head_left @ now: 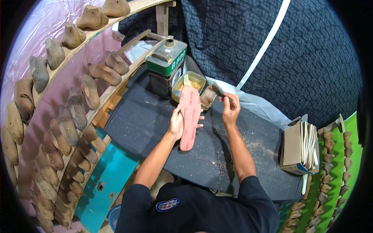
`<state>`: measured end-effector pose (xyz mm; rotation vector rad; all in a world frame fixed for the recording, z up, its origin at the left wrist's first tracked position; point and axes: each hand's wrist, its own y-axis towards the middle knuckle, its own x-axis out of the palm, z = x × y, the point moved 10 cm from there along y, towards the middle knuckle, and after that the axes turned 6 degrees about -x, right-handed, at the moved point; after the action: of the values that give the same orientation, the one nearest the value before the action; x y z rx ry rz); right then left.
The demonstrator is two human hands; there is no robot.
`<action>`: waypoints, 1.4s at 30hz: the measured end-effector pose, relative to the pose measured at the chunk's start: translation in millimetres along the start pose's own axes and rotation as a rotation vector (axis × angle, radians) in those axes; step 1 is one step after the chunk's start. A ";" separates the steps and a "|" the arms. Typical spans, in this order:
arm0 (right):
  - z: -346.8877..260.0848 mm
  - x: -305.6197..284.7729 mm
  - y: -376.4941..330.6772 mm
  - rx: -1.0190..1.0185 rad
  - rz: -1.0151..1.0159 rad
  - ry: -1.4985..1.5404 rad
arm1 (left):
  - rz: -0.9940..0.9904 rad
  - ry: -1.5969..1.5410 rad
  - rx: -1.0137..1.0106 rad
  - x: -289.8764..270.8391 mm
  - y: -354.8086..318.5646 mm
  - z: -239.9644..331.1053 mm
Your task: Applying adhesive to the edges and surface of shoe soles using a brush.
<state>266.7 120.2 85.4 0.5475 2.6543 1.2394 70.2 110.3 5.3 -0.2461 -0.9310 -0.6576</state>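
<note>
My left hand (178, 123) grips a pink insole (190, 120) with red print on its face, the thumb along one edge and fingertips showing past the other. My right hand (230, 108) is raised over the dark table, its thumb and fingers pinched on a small dark brush-like tool (218, 91). Beneath that tool sits a small open container (208, 98) with a brownish inside. Just beyond the insole's top stands a tub (202, 77) of yellowish paste, with a pale flat stick (187, 80) in it.
A green and dark metal can (167, 58) stands behind the tub. Wooden shoe lasts (77, 108) line the shelves at left, and more (328, 159) at far right. A cardboard box (291, 149) of pale strips is on the table's right end. Shavings (260, 149) litter the dark tabletop.
</note>
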 end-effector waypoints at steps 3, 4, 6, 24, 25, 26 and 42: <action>-26.4 7.9 0.2 -0.198 -0.071 -0.181 | 0.004 -0.038 -0.006 0.4 -2.0 -5.5; -37.0 17.3 -2.5 -0.343 -0.177 -0.393 | 0.000 -0.096 -0.013 1.9 -0.7 -8.3; 1.6 17.0 -9.6 0.021 -0.232 -0.277 | -0.016 -0.105 -0.035 3.6 1.8 -13.3; -159.7 30.5 1.7 -0.335 -0.174 -0.006 | 0.076 0.322 0.214 29.6 -9.0 6.3; -164.0 32.5 -1.2 -0.349 -0.187 0.007 | 0.073 0.327 0.212 30.4 -10.2 6.1; -167.1 32.5 -1.4 -0.350 -0.181 0.006 | 0.061 0.325 0.210 32.6 -10.5 6.3; -185.9 42.7 -21.2 -0.460 -0.349 -0.096 | 0.090 0.254 0.183 47.9 -19.3 15.9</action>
<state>167.0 -6.8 189.2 0.0662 2.1536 1.5816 67.9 82.7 51.8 -0.0399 -0.7259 -0.5036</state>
